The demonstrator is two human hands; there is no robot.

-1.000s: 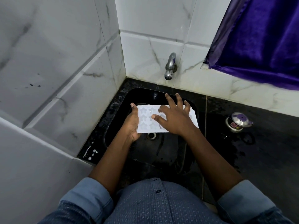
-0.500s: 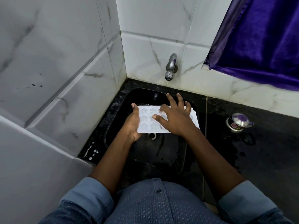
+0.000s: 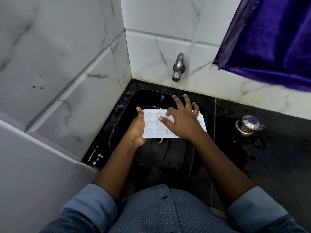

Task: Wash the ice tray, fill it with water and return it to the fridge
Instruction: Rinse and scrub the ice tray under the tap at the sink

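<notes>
The white ice tray [image 3: 152,125], with star-shaped moulds, is held level over the black sink [image 3: 151,98], below the tap [image 3: 178,68]. The left hand [image 3: 137,130] grips its left end, thumb on the rim, the rest hidden beneath. The right hand [image 3: 182,121] lies across the top, fingers [image 3: 176,101] spread, seemingly touching the moulds.

We note a home kitchen: black sink [image 3: 170,158], wall tap [image 3: 178,68], marbled tiles [image 3: 70,64], pressure-cooker lid [image 3: 249,124].
</notes>
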